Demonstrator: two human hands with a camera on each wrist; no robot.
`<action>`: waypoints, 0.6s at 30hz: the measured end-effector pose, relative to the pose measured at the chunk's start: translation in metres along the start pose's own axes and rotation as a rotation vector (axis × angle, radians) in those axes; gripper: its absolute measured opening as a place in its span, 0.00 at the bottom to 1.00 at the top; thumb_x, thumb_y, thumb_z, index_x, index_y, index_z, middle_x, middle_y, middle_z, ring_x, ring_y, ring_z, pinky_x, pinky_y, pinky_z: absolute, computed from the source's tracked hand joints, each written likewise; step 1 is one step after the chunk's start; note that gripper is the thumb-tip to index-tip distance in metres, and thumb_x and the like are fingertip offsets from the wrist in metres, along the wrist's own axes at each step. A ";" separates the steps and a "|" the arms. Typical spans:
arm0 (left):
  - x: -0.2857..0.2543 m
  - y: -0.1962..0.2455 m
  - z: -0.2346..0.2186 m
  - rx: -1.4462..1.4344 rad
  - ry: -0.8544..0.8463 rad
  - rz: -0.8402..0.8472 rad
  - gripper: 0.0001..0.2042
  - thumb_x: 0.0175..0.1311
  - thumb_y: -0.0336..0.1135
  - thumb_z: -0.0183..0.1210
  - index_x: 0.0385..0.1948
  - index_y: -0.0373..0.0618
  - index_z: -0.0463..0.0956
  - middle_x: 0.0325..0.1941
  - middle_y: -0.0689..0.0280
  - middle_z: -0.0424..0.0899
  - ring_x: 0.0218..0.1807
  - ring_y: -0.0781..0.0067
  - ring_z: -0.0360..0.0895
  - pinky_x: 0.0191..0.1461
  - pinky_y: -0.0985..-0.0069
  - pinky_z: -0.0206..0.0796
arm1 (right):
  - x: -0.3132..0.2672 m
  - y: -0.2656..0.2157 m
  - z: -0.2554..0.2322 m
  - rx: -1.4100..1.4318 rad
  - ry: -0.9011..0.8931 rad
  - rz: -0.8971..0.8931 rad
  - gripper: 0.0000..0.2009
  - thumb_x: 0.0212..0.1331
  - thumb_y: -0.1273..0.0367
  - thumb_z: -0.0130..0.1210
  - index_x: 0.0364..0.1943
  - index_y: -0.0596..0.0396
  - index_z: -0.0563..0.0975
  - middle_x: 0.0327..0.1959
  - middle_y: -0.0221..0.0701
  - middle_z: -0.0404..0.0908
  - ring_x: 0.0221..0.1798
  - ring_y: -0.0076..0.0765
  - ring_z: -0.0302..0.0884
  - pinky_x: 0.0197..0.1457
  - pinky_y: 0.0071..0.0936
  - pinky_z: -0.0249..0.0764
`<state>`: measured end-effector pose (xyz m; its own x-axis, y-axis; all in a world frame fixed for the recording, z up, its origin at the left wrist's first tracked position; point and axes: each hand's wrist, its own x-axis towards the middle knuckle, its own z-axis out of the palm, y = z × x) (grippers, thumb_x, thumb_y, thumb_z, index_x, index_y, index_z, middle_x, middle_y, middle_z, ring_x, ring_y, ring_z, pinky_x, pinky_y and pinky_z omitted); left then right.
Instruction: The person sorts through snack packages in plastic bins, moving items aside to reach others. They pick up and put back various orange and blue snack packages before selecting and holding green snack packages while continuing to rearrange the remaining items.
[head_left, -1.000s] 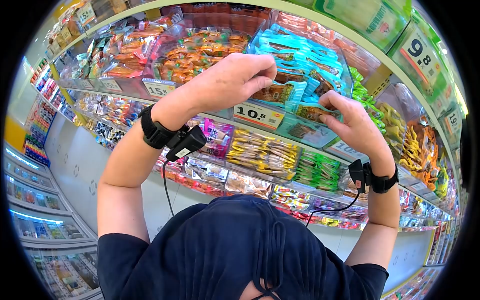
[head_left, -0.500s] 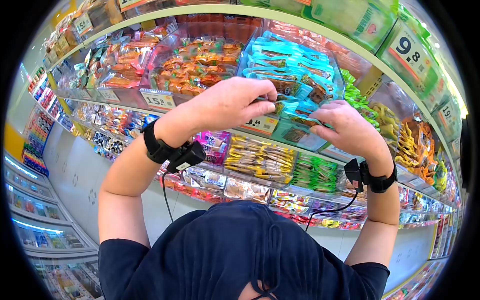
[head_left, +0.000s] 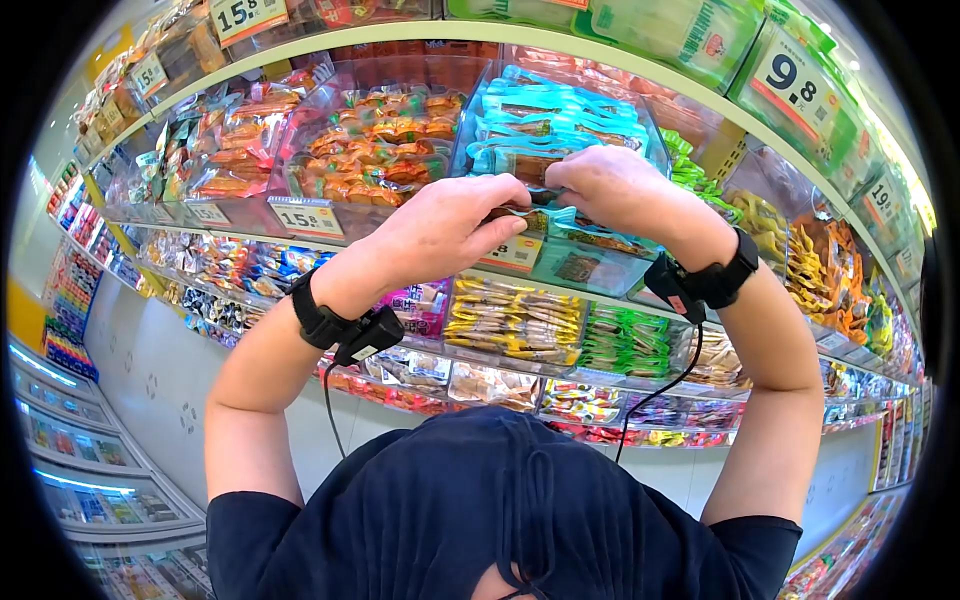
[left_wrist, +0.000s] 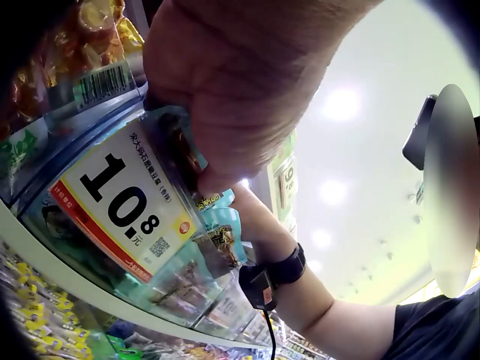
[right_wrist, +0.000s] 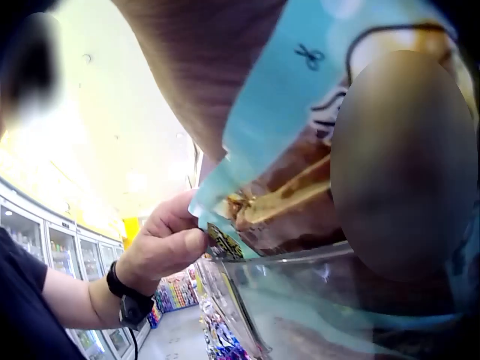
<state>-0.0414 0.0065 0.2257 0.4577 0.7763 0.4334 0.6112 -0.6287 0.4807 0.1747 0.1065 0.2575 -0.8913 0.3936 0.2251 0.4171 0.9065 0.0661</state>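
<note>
Blue snack packets [head_left: 560,110] with brown contents fill a clear plastic bin [head_left: 560,268] on the shelf in the head view. My left hand [head_left: 450,225] is at the bin's front edge, just above the price label [left_wrist: 120,202]. Its thumb and fingers pinch the end of a blue packet [right_wrist: 281,202], plain in the right wrist view. Close beside it, my right hand [head_left: 625,190] reaches over the front packets from the right, fingers curled down at a packet; its fingertips are partly hidden. That packet covers part of the right hand [right_wrist: 195,60] in the right wrist view.
Orange-brown snack packs [head_left: 385,145] fill the bin to the left; green packets [head_left: 690,165] stand to the right. Yellow packs [head_left: 515,315] lie on the shelf below. A pale shelf edge [head_left: 400,36] runs above the bins. Glass-door coolers [head_left: 95,440] line the far left.
My right hand has moved left and inward over the packets, close to the left hand. The left hand came down toward the bin's front and stays there. The view has shifted slightly.
</note>
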 end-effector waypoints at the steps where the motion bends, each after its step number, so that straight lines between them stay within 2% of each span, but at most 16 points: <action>1: -0.001 -0.001 0.000 0.024 0.029 0.035 0.11 0.63 0.34 0.57 0.44 0.40 0.73 0.39 0.55 0.79 0.42 0.56 0.78 0.46 0.68 0.70 | 0.003 -0.001 0.000 -0.048 -0.008 0.028 0.09 0.54 0.67 0.56 0.36 0.56 0.77 0.29 0.44 0.80 0.35 0.55 0.78 0.39 0.45 0.74; 2: -0.002 -0.002 0.000 0.048 0.060 0.069 0.11 0.63 0.33 0.58 0.44 0.40 0.73 0.39 0.55 0.79 0.42 0.56 0.78 0.46 0.69 0.70 | 0.005 -0.002 -0.001 -0.097 -0.017 0.055 0.08 0.54 0.67 0.55 0.35 0.56 0.77 0.28 0.44 0.80 0.36 0.55 0.79 0.40 0.46 0.74; 5: -0.005 -0.005 -0.003 0.069 0.152 0.135 0.11 0.61 0.31 0.59 0.44 0.40 0.74 0.40 0.56 0.79 0.42 0.58 0.78 0.46 0.70 0.70 | 0.001 -0.004 -0.020 0.125 0.135 0.076 0.06 0.55 0.70 0.56 0.31 0.59 0.75 0.24 0.40 0.77 0.28 0.46 0.76 0.33 0.36 0.72; 7: -0.005 -0.004 -0.007 0.053 0.257 0.199 0.10 0.60 0.28 0.60 0.43 0.40 0.74 0.40 0.57 0.79 0.42 0.58 0.78 0.46 0.71 0.70 | -0.002 -0.010 -0.032 0.381 -0.009 0.194 0.06 0.57 0.70 0.56 0.31 0.60 0.74 0.21 0.38 0.74 0.25 0.38 0.76 0.31 0.32 0.71; 8: -0.006 -0.002 -0.010 0.036 0.287 0.175 0.10 0.60 0.28 0.59 0.43 0.40 0.74 0.41 0.57 0.79 0.42 0.58 0.78 0.46 0.71 0.70 | -0.004 -0.014 -0.034 0.509 -0.080 0.255 0.06 0.58 0.71 0.56 0.30 0.60 0.73 0.20 0.37 0.72 0.24 0.34 0.76 0.31 0.30 0.71; 9: -0.006 -0.002 -0.013 0.017 0.317 0.152 0.10 0.60 0.27 0.59 0.42 0.40 0.75 0.41 0.57 0.79 0.42 0.58 0.78 0.46 0.71 0.70 | -0.006 -0.018 -0.031 0.608 -0.062 0.241 0.07 0.58 0.71 0.56 0.30 0.61 0.73 0.18 0.35 0.70 0.22 0.26 0.75 0.29 0.28 0.69; 10: -0.006 0.000 -0.016 -0.002 0.349 0.130 0.09 0.60 0.27 0.59 0.42 0.40 0.75 0.41 0.58 0.79 0.42 0.57 0.78 0.47 0.71 0.70 | -0.007 -0.017 -0.027 0.542 -0.046 0.184 0.07 0.59 0.71 0.56 0.30 0.61 0.73 0.18 0.36 0.70 0.22 0.27 0.74 0.28 0.28 0.69; 12: -0.002 0.000 -0.019 0.161 0.403 0.249 0.10 0.59 0.26 0.59 0.42 0.41 0.75 0.41 0.59 0.79 0.42 0.57 0.78 0.47 0.69 0.70 | -0.007 -0.015 -0.018 0.410 -0.018 0.069 0.07 0.59 0.71 0.56 0.31 0.61 0.73 0.18 0.36 0.71 0.21 0.30 0.73 0.28 0.29 0.68; 13: 0.001 0.001 -0.019 0.246 0.428 0.317 0.10 0.59 0.27 0.59 0.43 0.41 0.75 0.40 0.59 0.79 0.42 0.57 0.78 0.47 0.69 0.70 | -0.008 -0.016 -0.014 0.309 0.075 0.004 0.06 0.59 0.71 0.56 0.32 0.61 0.74 0.18 0.36 0.72 0.22 0.33 0.72 0.28 0.30 0.68; 14: 0.004 0.002 -0.019 0.331 0.454 0.386 0.11 0.59 0.28 0.59 0.43 0.41 0.75 0.40 0.59 0.79 0.42 0.57 0.77 0.47 0.68 0.70 | -0.008 -0.017 -0.015 0.322 0.060 -0.012 0.06 0.59 0.71 0.55 0.33 0.61 0.75 0.18 0.37 0.72 0.22 0.34 0.72 0.28 0.30 0.68; 16: 0.004 0.006 -0.015 0.361 0.362 0.347 0.10 0.60 0.29 0.59 0.42 0.41 0.75 0.40 0.58 0.79 0.42 0.57 0.77 0.47 0.67 0.70 | -0.009 -0.019 -0.018 0.345 0.030 -0.041 0.06 0.60 0.70 0.55 0.34 0.60 0.76 0.20 0.38 0.73 0.23 0.35 0.73 0.28 0.31 0.68; 18: 0.002 0.006 -0.011 0.325 0.264 0.289 0.09 0.61 0.31 0.58 0.42 0.41 0.75 0.39 0.58 0.78 0.42 0.56 0.77 0.46 0.67 0.69 | -0.008 -0.013 -0.019 0.422 -0.087 0.002 0.07 0.61 0.70 0.54 0.36 0.61 0.76 0.22 0.37 0.74 0.24 0.32 0.72 0.29 0.30 0.68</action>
<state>-0.0440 0.0042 0.2381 0.4850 0.5085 0.7115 0.6722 -0.7372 0.0686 0.1795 0.0886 0.2736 -0.9096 0.3909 0.1411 0.3257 0.8814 -0.3420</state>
